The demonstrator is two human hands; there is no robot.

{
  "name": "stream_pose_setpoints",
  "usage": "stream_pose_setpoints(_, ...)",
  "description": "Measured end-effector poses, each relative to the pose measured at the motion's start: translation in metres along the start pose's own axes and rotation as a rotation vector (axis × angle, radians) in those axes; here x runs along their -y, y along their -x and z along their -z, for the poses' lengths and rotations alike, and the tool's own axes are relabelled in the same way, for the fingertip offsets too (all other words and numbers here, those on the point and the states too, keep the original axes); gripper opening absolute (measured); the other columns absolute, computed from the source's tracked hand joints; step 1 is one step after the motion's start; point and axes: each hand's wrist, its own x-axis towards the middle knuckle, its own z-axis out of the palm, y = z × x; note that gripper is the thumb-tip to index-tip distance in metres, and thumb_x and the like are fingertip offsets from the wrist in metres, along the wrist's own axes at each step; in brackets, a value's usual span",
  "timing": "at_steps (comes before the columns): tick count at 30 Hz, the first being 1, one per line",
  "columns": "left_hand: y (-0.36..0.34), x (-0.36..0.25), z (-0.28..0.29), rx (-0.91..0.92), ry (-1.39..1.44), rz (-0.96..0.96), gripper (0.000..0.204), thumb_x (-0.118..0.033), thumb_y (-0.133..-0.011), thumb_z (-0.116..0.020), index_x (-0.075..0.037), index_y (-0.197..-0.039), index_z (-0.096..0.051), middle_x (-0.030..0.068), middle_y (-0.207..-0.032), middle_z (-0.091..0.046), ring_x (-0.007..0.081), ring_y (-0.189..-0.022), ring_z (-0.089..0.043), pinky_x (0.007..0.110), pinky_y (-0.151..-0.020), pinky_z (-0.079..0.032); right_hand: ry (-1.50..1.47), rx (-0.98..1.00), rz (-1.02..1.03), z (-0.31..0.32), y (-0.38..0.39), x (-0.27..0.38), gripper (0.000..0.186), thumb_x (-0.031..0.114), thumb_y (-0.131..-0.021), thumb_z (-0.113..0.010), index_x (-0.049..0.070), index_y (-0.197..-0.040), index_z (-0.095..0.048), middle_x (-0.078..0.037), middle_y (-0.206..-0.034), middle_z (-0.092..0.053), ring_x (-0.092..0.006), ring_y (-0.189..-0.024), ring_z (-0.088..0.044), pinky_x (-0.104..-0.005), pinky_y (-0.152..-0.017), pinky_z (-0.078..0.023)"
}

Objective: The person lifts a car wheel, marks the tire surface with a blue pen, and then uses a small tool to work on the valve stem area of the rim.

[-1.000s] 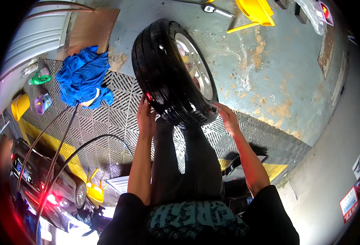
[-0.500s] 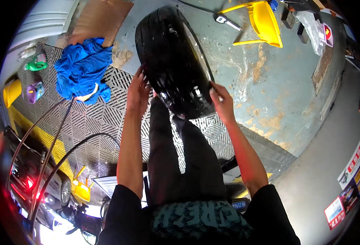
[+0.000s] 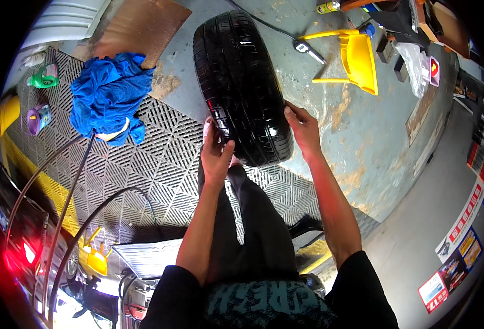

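Observation:
A black car tire (image 3: pixel 242 88) stands on its tread in front of my legs, its wet, shiny grooves facing up. My left hand (image 3: pixel 217 156) holds its left edge near the bottom, thumb over the tread side and fingers curled toward the sidewall. Against the right edge, my right hand (image 3: pixel 303 129) grips with the thumb on top, its fingers partly hidden behind the sidewall. The tire leans a little, its far end tipped left.
Blue cloth (image 3: pixel 107 98) lies heaped at left, near a brown cardboard sheet (image 3: pixel 137 27). Hoses (image 3: pixel 69 211) run along the left. A yellow stool-like thing (image 3: pixel 358 63) and a black-and-white handheld tool (image 3: pixel 307 50) lie far right. Grey grid mats (image 3: pixel 165 137) cover the near floor.
The tire has turned so its tread faces me more squarely. My left hand has moved right and down along its left edge; my right hand stays at the right edge.

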Motion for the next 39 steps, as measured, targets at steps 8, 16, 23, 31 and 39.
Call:
stream_pose_setpoints(8, -0.012, -0.015, 0.012, -0.041, -0.020, -0.047, 0.088, -0.010, -0.093, -0.079, 0.002, -0.163, -0.028, 0.0101, -0.149, -0.052, 0.0194, -0.131, -0.054, 0.034, -0.110, -0.044, -0.027, 0.085, 0.013, -0.010, -0.003, 0.003, 0.046, 0.031, -0.099, -0.075, 0.004, -0.136, -0.069, -0.006, -0.121, -0.070, -0.0113, -0.094, -0.066, -0.0263, -0.089, -0.051)
stream_pose_setpoints(16, -0.009, -0.008, 0.020, -0.050, -0.039, 0.024, 0.090, -0.010, -0.091, -0.081, 0.003, -0.163, -0.028, 0.0114, -0.150, -0.051, 0.0212, -0.131, -0.054, 0.035, -0.109, -0.045, -0.037, 0.158, 0.088, -0.006, 0.003, -0.009, 0.060, 0.030, -0.094, -0.081, 0.005, -0.144, -0.062, -0.008, -0.135, -0.063, -0.0159, -0.114, -0.061, -0.0309, -0.101, -0.048)
stream_pose_setpoints(23, -0.008, -0.001, 0.012, -0.081, -0.033, 0.061, 0.090, -0.007, -0.090, -0.081, 0.007, -0.161, -0.027, 0.0124, -0.148, -0.051, 0.0209, -0.130, -0.055, 0.035, -0.109, -0.046, -0.037, 0.139, 0.060, 0.000, 0.001, -0.009, 0.061, 0.032, -0.093, -0.081, 0.004, -0.144, -0.063, -0.010, -0.137, -0.063, -0.0180, -0.117, -0.061, -0.0326, -0.104, -0.048)
stream_pose_setpoints(31, -0.001, 0.031, 0.019, -0.064, -0.081, -0.015, 0.093, -0.002, -0.087, -0.082, 0.008, -0.161, -0.027, 0.0131, -0.152, -0.049, 0.0243, -0.136, -0.052, 0.039, -0.113, -0.043, 0.019, 0.181, 0.105, 0.017, -0.007, -0.010, 0.070, 0.032, -0.083, -0.087, 0.000, -0.141, -0.062, -0.011, -0.135, -0.063, -0.0199, -0.118, -0.061, -0.0340, -0.104, -0.046)
stream_pose_setpoints(39, 0.003, 0.041, 0.018, -0.094, -0.038, 0.037, 0.098, -0.017, -0.082, -0.091, 0.015, -0.153, -0.033, 0.0184, -0.146, -0.052, 0.0277, -0.134, -0.053, 0.041, -0.116, -0.039, 0.374, 0.101, 0.596, -0.018, -0.017, 0.030, 0.078, 0.038, -0.073, -0.091, 0.005, -0.139, -0.066, -0.023, -0.140, -0.054, -0.0373, -0.123, -0.058, -0.0431, -0.103, -0.049)
